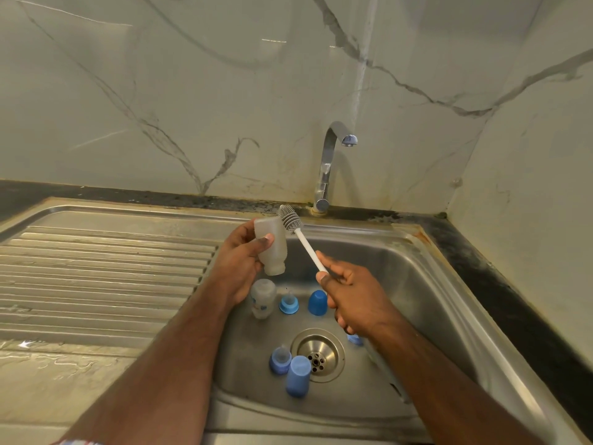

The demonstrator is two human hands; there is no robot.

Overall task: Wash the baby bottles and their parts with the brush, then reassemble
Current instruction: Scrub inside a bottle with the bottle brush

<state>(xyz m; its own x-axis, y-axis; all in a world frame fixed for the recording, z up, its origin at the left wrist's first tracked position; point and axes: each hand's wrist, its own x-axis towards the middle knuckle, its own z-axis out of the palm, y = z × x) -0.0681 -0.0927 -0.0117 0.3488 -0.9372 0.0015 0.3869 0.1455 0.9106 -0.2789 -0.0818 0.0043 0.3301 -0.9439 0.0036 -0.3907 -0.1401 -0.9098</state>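
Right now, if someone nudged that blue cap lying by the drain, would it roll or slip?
Probably both. The blue cap lies on its side on the sink floor beside the drain, so its round wall could roll. The steel looks smooth and slopes toward the drain. It looks like light plastic, easily shifted.

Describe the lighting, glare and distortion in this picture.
Head view: soft even light; a glossy sheen on the marble wall; the wide lens bows the counter edge; the bottle, brush and tap are sharp; faint shadows in the sink.

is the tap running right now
Off: no water falls from the tap spout into the sink.
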